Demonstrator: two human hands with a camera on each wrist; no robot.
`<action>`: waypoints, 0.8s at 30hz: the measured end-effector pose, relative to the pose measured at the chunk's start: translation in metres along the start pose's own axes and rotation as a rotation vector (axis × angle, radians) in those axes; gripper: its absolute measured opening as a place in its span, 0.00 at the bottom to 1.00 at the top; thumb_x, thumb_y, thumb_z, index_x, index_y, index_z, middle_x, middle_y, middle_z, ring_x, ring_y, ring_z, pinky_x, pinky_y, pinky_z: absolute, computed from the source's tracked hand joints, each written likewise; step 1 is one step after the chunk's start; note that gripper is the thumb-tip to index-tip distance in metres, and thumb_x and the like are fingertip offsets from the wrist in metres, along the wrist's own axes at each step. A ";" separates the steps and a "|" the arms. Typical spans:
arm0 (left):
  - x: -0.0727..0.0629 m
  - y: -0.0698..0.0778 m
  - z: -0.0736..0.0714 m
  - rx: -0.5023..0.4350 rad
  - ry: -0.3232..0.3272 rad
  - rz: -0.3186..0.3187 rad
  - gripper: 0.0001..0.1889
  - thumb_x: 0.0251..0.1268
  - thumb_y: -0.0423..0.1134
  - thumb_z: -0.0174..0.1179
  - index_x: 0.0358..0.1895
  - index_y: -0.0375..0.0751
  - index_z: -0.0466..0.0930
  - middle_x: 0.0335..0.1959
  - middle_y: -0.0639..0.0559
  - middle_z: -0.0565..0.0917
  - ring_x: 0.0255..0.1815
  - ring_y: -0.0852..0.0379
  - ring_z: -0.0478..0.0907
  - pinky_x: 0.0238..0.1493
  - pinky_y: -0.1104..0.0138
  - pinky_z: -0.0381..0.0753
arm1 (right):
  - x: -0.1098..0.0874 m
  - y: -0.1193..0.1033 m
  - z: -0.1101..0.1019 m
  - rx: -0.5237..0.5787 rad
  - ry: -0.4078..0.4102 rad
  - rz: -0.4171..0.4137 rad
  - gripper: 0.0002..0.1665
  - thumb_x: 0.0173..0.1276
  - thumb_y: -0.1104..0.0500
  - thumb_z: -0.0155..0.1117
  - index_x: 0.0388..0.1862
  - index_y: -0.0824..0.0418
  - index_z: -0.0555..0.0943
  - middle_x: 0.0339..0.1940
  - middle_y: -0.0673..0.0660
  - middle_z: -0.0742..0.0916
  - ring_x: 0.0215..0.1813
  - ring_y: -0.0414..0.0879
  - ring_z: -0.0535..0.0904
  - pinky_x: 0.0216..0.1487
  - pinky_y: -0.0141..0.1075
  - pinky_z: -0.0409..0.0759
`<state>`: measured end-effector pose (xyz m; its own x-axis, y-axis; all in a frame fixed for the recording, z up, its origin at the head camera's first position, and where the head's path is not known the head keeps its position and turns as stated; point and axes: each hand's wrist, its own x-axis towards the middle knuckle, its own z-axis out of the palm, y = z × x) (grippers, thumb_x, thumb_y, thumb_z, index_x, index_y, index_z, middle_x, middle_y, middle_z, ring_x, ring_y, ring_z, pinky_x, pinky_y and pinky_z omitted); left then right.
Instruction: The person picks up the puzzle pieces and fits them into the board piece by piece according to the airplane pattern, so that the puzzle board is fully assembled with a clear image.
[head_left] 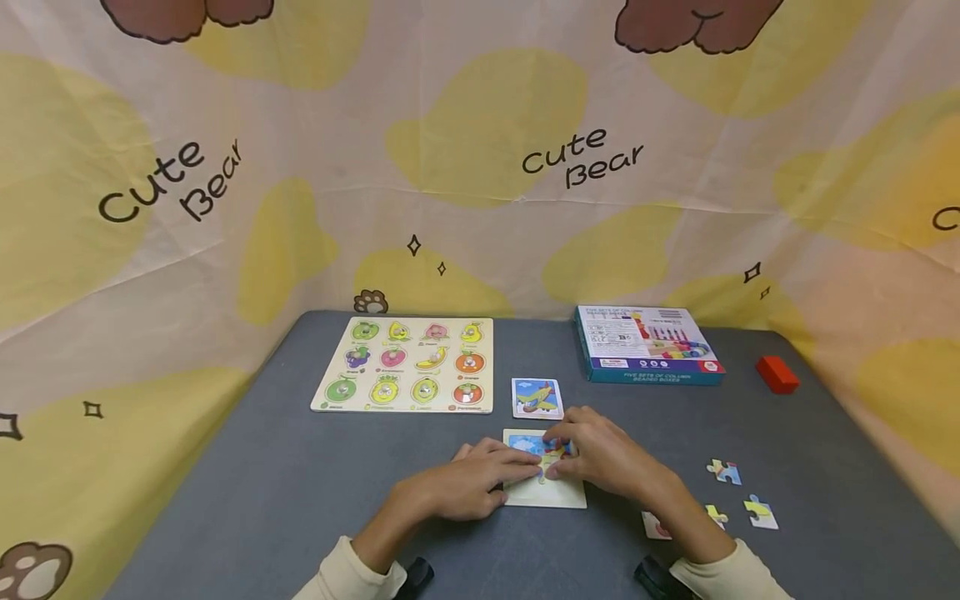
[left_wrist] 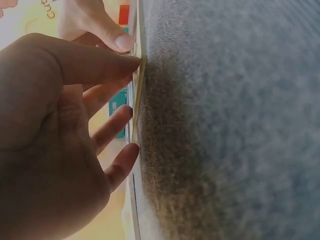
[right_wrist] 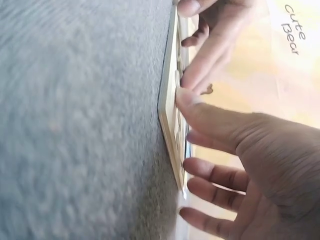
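Note:
A small wooden jigsaw tray (head_left: 546, 497) lies flat on the table, with picture pieces in its upper part. My left hand (head_left: 474, 482) rests on its left side: the thumb touches the near edge while loosely extended fingers lie over the picture. From the right, my right hand (head_left: 609, 454) pinches a puzzle piece (head_left: 557, 457) between thumb and forefinger on the tray; the hands partly hide it. In the right wrist view its thumb (right_wrist: 189, 98) is against the pieces. Just beyond the tray lies an airplane picture card (head_left: 537, 398).
Loose puzzle pieces (head_left: 724, 472) lie to the right, some beside the right forearm. A card (head_left: 656, 526) is partly covered by that forearm. Farther back are a fruit board (head_left: 405, 367), a flat boxed set (head_left: 648, 346) and a red block (head_left: 777, 375). A printed cloth hangs behind the table.

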<state>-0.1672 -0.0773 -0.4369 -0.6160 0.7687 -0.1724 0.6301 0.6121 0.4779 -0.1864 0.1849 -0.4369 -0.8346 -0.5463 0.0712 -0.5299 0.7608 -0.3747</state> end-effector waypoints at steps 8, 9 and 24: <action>-0.001 0.002 0.000 0.006 -0.012 -0.012 0.31 0.81 0.45 0.59 0.83 0.62 0.65 0.83 0.65 0.64 0.79 0.55 0.60 0.65 0.57 0.64 | -0.021 0.017 -0.014 0.084 -0.014 0.047 0.19 0.69 0.46 0.77 0.56 0.50 0.90 0.48 0.45 0.84 0.52 0.44 0.74 0.53 0.45 0.78; -0.002 0.002 0.000 0.003 -0.011 -0.014 0.31 0.80 0.46 0.60 0.83 0.62 0.65 0.83 0.65 0.64 0.79 0.55 0.60 0.65 0.57 0.64 | -0.025 0.020 -0.016 0.085 -0.010 0.057 0.20 0.69 0.45 0.76 0.57 0.50 0.90 0.48 0.45 0.84 0.52 0.43 0.74 0.53 0.46 0.78; -0.005 0.005 0.000 0.007 0.011 -0.016 0.31 0.80 0.43 0.60 0.82 0.62 0.67 0.82 0.66 0.65 0.78 0.56 0.60 0.65 0.59 0.64 | -0.096 0.078 -0.041 0.026 0.097 0.174 0.18 0.68 0.44 0.77 0.54 0.47 0.91 0.48 0.40 0.85 0.52 0.42 0.76 0.54 0.44 0.79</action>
<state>-0.1609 -0.0774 -0.4338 -0.6313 0.7564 -0.1709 0.6233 0.6261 0.4686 -0.1542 0.3111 -0.4354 -0.9244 -0.3700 0.0921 -0.3736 0.8307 -0.4127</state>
